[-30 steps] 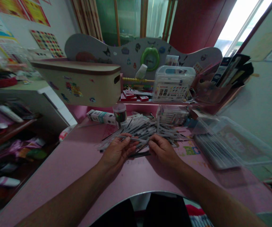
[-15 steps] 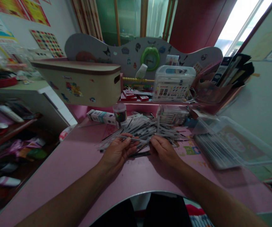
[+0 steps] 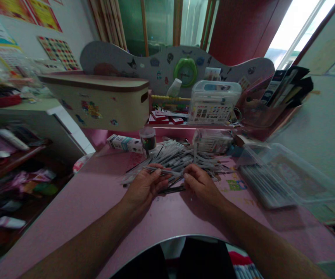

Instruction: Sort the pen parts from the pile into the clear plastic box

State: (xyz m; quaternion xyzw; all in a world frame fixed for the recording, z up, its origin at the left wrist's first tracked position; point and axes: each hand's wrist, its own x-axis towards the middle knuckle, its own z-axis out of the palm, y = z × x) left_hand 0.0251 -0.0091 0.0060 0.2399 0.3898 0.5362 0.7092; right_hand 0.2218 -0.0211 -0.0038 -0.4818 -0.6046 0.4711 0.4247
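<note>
Fingers of your left hand [image 3: 144, 186] are gripping a slender, translucent plastic stick [image 3: 171, 172], so that grip is closed on it. From the left palm, the stick is lying toward one to two o'clock; its long axis is running nearly crosswise, from nine toward three o'clock, with one end pointing at your right hand [image 3: 200, 183]. Your left hand is the nearer one, already holding it. Your right fingers are bending together beside that end; you cannot tell whether they are touching or pinching it. Beyond both hands, a loose pile of grey-white plastic sticks [image 3: 175, 155] is spreading over the pink tabletop [image 3: 161, 221], at two o'clock from your left hand and eleven from your right.
</note>
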